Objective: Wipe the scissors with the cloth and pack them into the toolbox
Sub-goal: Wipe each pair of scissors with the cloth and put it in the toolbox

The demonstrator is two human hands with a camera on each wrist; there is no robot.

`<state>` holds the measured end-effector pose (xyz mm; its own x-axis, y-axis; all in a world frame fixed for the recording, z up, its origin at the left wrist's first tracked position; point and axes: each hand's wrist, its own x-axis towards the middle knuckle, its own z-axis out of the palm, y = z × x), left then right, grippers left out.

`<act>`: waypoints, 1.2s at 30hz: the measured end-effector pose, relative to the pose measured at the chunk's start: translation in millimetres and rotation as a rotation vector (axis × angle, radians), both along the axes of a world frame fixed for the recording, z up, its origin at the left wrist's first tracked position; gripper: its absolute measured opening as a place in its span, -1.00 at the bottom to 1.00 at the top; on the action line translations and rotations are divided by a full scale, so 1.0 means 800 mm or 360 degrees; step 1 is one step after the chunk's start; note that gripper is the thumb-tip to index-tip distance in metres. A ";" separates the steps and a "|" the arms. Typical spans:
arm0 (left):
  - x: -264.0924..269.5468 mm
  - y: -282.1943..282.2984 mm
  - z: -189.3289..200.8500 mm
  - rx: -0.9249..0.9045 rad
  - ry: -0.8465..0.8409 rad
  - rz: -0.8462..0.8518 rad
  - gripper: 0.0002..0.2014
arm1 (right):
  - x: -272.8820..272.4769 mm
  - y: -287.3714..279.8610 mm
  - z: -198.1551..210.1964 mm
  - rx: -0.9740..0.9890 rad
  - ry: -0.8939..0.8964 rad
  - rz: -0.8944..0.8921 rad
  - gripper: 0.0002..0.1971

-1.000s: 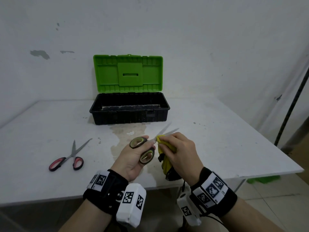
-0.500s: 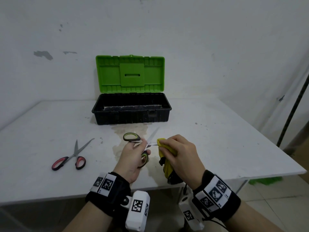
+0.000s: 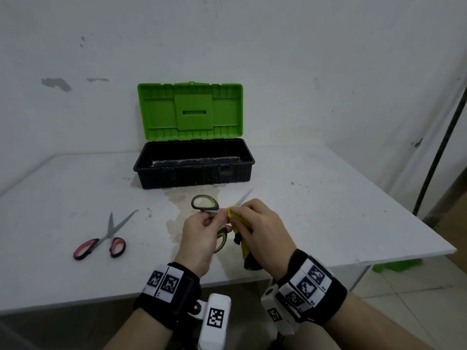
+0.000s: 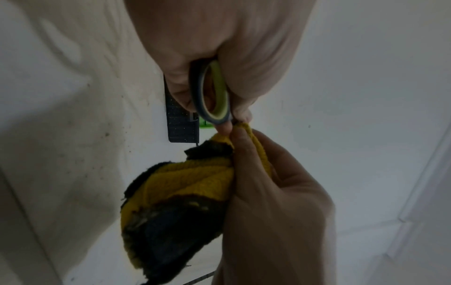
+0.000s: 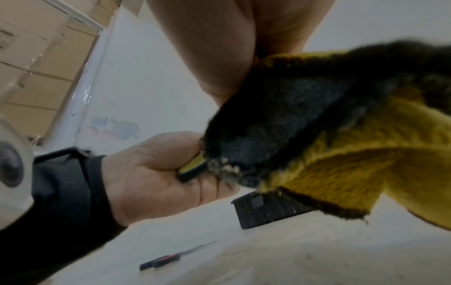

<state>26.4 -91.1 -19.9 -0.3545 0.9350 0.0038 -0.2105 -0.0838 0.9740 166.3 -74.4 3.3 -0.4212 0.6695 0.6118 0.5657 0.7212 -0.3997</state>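
Head view: my left hand (image 3: pixel 199 238) curls round the lower handle of the green-handled scissors (image 3: pixel 205 203), loops spread apart, while my right hand (image 3: pixel 260 232) pinches the yellow-and-black cloth (image 3: pixel 243 245) onto the blade near the pivot. Grey blade tip pokes out past my right fingers (image 3: pixel 249 205) toward the toolbox (image 3: pixel 194 176). It stands open, green lid up, beyond the hands; red scissors (image 3: pixel 101 239) lie well left on the table (image 3: pixel 328 210), near edge just below my wrists.
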 end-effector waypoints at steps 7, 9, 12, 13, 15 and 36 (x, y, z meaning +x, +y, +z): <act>0.000 -0.005 0.000 -0.0053 0.0092 0.0013 -0.87 | 0.028 0.043 0.029 -0.0188 0.0053 -0.0347 -0.80; 0.000 -0.007 0.001 -0.0055 0.0123 0.0028 -0.87 | 0.036 0.045 0.035 -0.0177 0.0084 -0.0396 -0.81; 0.000 -0.006 0.003 -0.0040 0.0129 0.0032 -0.85 | 0.029 0.018 0.035 -0.0104 0.0008 -0.0229 -0.82; 0.001 -0.006 0.004 -0.0033 0.0125 0.0022 -0.85 | 0.023 0.006 0.032 -0.0076 -0.0028 -0.0140 -0.82; 0.005 -0.007 0.006 -0.0015 0.0122 -0.0010 -0.84 | 0.012 -0.008 0.021 -0.0050 -0.0065 -0.0015 -0.84; 0.007 -0.006 0.011 -0.0001 0.0152 0.0045 -0.84 | 0.008 -0.008 0.025 -0.0084 -0.0058 -0.0069 -0.83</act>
